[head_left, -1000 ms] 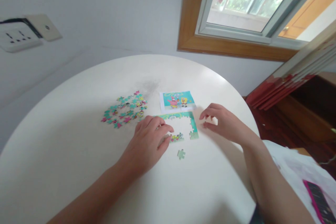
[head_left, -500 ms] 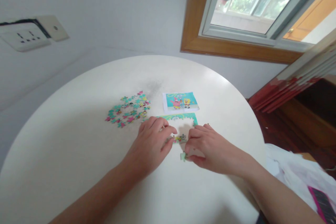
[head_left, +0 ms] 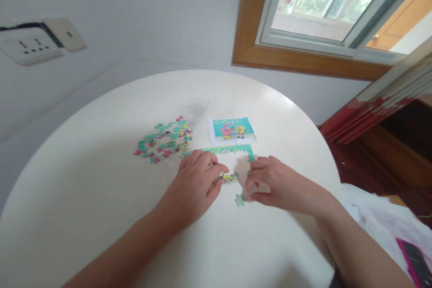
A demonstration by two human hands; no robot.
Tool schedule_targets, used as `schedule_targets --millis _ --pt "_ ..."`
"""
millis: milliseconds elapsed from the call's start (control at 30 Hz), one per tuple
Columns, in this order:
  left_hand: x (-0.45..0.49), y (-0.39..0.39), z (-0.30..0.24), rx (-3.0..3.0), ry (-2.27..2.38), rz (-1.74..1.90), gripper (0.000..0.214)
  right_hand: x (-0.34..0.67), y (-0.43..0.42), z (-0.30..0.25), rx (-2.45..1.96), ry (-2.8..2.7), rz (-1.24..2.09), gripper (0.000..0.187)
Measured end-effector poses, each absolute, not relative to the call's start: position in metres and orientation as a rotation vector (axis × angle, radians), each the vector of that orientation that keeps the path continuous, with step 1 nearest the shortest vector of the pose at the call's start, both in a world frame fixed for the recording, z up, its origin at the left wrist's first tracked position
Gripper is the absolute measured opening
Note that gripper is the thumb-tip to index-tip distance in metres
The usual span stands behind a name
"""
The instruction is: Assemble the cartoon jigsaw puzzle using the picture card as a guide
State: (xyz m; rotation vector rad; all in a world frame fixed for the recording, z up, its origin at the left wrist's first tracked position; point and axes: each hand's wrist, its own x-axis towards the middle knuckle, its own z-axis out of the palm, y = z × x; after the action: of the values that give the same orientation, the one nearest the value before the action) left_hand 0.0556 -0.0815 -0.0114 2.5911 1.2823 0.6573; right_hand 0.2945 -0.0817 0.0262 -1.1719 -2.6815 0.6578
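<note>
Piece (head_left: 239, 200), likely light, thin card, is lying just below the puzzle (head_left: 232, 148), probably needing an edge pinch. Right hand (head_left: 280, 186), half-curled, is touching it, though I cannot tell if it is gripping. Left hand (head_left: 194, 184), loosely open, is pressing the puzzle.

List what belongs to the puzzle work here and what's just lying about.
In use:
left hand, on the half-built puzzle
right hand, at a loose piece
pile of pieces
reference picture
table

Lying about:
wall socket
pink-edged device
window

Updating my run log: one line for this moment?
left hand on puzzle frame | right hand at loose piece | piece pile apart
</note>
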Motion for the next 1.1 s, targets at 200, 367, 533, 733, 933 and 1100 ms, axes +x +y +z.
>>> schedule_targets --millis 200,367,533,733,933,1100 --pt "0.037 -0.071 -0.001 2.614 1.421 0.742 0.029 0.311 -0.070 0.029 -1.331 -2.512 0.453 0.014" --pt "0.032 -0.069 0.001 2.624 1.462 0.714 0.027 0.302 -0.070 0.022 -1.307 -2.587 0.474 0.013" --pt "0.029 -0.069 0.001 2.616 1.444 0.645 0.021 0.291 -0.072 0.017 -1.330 -2.596 0.450 0.014" --pt "0.029 -0.073 -0.002 2.631 1.323 0.623 0.020 0.286 -0.071 0.014 -1.317 -2.602 0.452 0.014" --pt "0.033 -0.076 -0.004 2.642 1.267 0.631 0.021 0.283 -0.072 0.013 -1.273 -2.597 0.474 0.015" --pt "0.035 -0.077 -0.005 2.627 1.249 0.590 0.023 0.280 -0.073 0.011 -1.272 -2.599 0.464 0.016"
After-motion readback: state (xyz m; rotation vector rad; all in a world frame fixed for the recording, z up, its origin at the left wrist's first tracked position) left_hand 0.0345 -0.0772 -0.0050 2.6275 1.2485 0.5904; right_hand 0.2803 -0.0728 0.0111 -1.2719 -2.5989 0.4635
